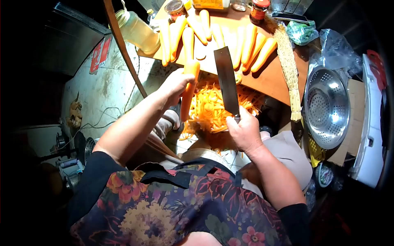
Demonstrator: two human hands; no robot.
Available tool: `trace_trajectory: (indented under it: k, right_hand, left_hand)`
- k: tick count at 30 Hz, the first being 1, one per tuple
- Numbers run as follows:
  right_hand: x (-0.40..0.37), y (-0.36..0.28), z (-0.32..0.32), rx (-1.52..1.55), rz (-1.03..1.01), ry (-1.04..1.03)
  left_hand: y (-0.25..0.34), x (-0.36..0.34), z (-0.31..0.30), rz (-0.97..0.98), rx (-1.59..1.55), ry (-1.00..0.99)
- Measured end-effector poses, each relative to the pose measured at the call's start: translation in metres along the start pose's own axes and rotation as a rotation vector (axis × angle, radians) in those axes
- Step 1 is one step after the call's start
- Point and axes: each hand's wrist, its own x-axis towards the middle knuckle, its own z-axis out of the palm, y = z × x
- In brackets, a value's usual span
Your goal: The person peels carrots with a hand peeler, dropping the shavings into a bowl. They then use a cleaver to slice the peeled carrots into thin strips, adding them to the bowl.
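1. Orange carrot [188,88], long and peeled, held upright with a slight tilt at eleven o'clock of the frame's centre, lower end dipping toward a pile of shreds [209,108].
2. Clamped around its upper part by the left hand [174,84], fingers wrapped fully round.
3. Closed tight on the handle of a cleaver [226,80] by the right hand [245,131], at five o'clock of the pile. Blade pointing to twelve o'clock, dark flat face showing, just right of the carrot and seemingly not touching it.
4. Hands apart, each with its own load, carrot and blade between them, shreds underneath.
5. At twelve o'clock, a row of peeled carrots [242,43] lying side by side on a wooden board [271,78].
6. At three o'clock, a metal colander [326,106]. Between it and the board, a straw brush [289,65]. At eleven o'clock, a pale plastic bottle [137,30]. Along the top edge, small jars [175,8].
7. Step in hand, by judgement: shaving the carrot into strips over the pile, caught between strokes with the blade clear.
8. Next stroke calling for the edge laid at a shallow angle on the carrot's side below the left fingers, pushed down and away from them, grip kept above the cut.
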Motion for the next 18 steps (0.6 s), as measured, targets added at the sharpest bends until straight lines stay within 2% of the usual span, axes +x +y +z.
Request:
trace_trajectory:
  k: [1,4,6,7,8,13,14,15,17,18]
  right_hand:
    - [0.0,-0.003,-0.001,0.019,0.014,-0.002]
    - [-0.008,-0.019,-0.006,0.108,0.008,0.008]
    - [-0.012,-0.023,-0.01,0.152,-0.006,0.01]
    - [-0.015,-0.028,-0.016,0.185,0.048,-0.04]
    - [-0.015,-0.033,-0.021,0.195,0.012,-0.026]
    - [-0.016,-0.033,-0.034,0.194,-0.019,-0.042]
    - [-0.016,-0.03,-0.032,0.218,0.0,-0.045]
    - [-0.016,-0.03,-0.032,0.219,0.01,-0.045]
    - [-0.015,-0.039,-0.038,0.236,0.041,-0.091]
    - [-0.016,-0.039,-0.038,0.24,0.043,-0.093]
  left_hand:
    - [0.004,0.013,0.007,-0.009,0.025,0.029]
    - [0.019,0.063,0.024,0.163,0.24,0.029]
    - [0.046,0.07,0.054,0.259,0.425,0.103]
    - [0.06,0.07,0.069,0.285,0.529,0.154]
    - [0.062,0.08,0.076,0.284,0.534,0.147]
    - [0.066,0.141,0.103,0.566,0.837,0.503]
    - [0.068,0.131,0.114,0.738,0.628,0.493]
    - [0.077,0.156,0.105,0.301,0.643,0.398]
    - [0.061,0.17,0.103,0.564,0.789,0.587]
    - [0.06,0.169,0.103,0.56,0.793,0.587]
